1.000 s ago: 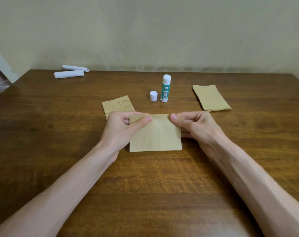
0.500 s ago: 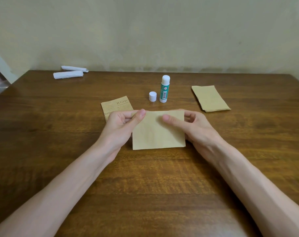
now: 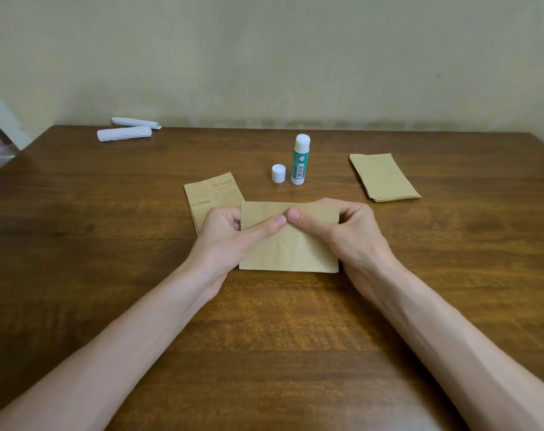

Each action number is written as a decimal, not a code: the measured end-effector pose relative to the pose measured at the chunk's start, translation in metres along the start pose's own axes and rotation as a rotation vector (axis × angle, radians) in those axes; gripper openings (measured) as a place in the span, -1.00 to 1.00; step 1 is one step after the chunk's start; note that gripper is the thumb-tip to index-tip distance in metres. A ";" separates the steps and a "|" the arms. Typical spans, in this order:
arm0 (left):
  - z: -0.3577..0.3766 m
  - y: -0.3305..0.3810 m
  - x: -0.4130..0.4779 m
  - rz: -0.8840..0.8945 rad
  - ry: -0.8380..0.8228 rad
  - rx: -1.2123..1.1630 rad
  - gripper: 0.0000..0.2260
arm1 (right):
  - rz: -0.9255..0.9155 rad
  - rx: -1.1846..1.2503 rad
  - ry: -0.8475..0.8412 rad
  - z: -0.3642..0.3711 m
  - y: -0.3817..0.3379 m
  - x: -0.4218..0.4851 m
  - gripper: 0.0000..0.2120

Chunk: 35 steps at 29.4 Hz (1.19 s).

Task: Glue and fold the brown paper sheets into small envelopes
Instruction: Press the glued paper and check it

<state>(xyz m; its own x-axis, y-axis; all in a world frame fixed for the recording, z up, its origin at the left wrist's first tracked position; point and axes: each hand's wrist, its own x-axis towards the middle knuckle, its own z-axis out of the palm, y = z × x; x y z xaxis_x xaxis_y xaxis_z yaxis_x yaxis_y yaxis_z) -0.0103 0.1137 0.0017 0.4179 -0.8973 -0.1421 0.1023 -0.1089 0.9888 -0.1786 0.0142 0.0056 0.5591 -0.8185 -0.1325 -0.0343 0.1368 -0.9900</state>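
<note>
The brown paper sheet (image 3: 290, 250) sits between both hands, its near edge low on the counter (image 3: 109, 259). The left hand (image 3: 230, 234) and right hand (image 3: 342, 231) each pinch the far edge, thumbs on top and the other fingers (image 3: 225, 217) curled behind. The paper looks thin, light and bendy. I think it creases easily and could tear, so the edge by the fingers is a good hold. Its long side runs from one hand to the other. Its far edge points at the glue stick (image 3: 300, 160), beyond the fingers.
</note>
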 end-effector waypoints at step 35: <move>-0.008 0.006 0.006 -0.075 -0.020 0.112 -0.73 | 0.067 -0.112 0.090 -0.014 -0.009 0.006 -0.88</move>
<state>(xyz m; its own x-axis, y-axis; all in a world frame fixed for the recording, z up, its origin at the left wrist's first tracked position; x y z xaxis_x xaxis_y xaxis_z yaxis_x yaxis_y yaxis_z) 0.0004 0.1111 0.0067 0.3943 -0.8932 -0.2163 0.0310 -0.2223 0.9745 -0.1862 0.0001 0.0125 0.4762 -0.8568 -0.1977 -0.1639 0.1344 -0.9773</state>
